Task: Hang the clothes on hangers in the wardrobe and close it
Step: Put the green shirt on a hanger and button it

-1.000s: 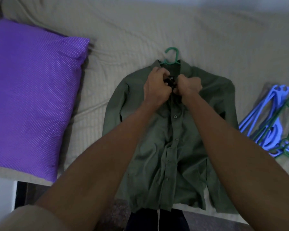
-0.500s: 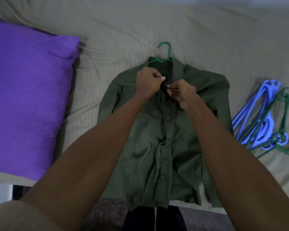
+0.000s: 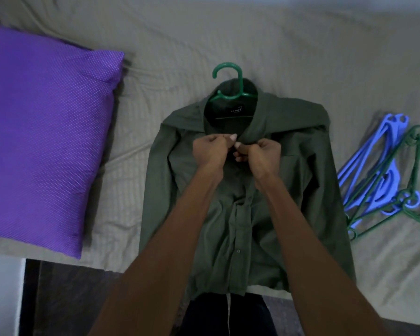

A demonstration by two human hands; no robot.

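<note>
Both hands, the left hand (image 3: pixel 210 151) and right hand (image 3: pixel 262 154), pinch the placket of the green shirt (image 3: pixel 250 202) lying on the bed (image 3: pixel 180 44), green hanger (image 3: pixel 230 81) just beyond them

A bedroom: sheeted bed (image 3: pixel 301 44) with a purple pillow (image 3: pixel 44 137).

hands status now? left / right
Left hand: closed, pinching the green shirt placket just below the collar.
Right hand: closed, pinching the opposite placket edge.
</note>
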